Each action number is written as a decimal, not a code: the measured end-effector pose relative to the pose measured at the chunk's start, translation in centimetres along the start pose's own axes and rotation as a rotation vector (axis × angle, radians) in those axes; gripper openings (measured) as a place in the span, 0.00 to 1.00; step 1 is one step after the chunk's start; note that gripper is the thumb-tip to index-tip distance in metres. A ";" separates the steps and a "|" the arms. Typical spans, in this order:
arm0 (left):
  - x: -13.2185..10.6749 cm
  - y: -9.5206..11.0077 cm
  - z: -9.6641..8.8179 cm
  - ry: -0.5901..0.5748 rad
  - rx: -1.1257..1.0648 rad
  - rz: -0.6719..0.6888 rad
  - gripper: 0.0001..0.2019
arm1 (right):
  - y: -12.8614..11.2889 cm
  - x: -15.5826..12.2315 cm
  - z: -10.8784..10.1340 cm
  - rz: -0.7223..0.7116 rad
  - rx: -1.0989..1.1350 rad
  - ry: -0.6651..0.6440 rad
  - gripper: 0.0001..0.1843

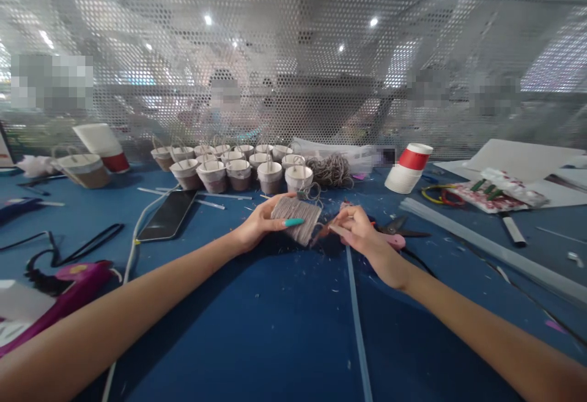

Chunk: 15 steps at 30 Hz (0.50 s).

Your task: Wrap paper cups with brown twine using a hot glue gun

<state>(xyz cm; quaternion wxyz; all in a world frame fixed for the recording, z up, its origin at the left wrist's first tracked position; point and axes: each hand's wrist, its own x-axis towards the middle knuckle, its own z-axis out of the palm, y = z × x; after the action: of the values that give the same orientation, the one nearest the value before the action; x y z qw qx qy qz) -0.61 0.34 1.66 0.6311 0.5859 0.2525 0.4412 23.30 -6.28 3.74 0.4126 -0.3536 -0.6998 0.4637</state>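
Note:
My left hand [262,221] is closed around a flat bundle of grey-brown twine [298,217], its thumb with a long turquoise nail lying across the windings. Just to the right, my right hand [355,229] has its fingers pinched together, smeared a little by motion. A loose strand runs from the bundle's right edge toward these fingers, and they appear to grip it. Behind the bundle stand rows of small paper cups with twine handles [270,177]. A tangled heap of twine [334,171] lies beside them.
Scissors [401,229] and a pink-handled tool [394,241] lie beyond my right hand. A phone [169,215] and white cable [137,230] are at left, near a magenta glue gun [68,298]. Stacked cups [409,168] stand right. A mesh screen [293,53] closes the back.

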 end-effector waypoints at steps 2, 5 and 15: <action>0.0 0.0 -0.1 -0.035 0.020 -0.014 0.35 | -0.3 0.2 0.1 0.032 0.191 -0.013 0.14; 0.0 0.0 -0.3 -0.093 0.053 -0.033 0.37 | -1.0 0.5 -0.2 0.055 0.464 -0.089 0.15; 0.0 0.3 -0.3 -0.253 0.212 -0.060 0.39 | -1.2 0.6 -1.3 0.225 0.740 -0.170 0.12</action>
<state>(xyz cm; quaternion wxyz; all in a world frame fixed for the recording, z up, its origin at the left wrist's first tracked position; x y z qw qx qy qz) -0.97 0.49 1.89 0.6053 0.6924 0.2334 0.3157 24.14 -5.65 5.35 0.3993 -0.2157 -0.4738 0.7547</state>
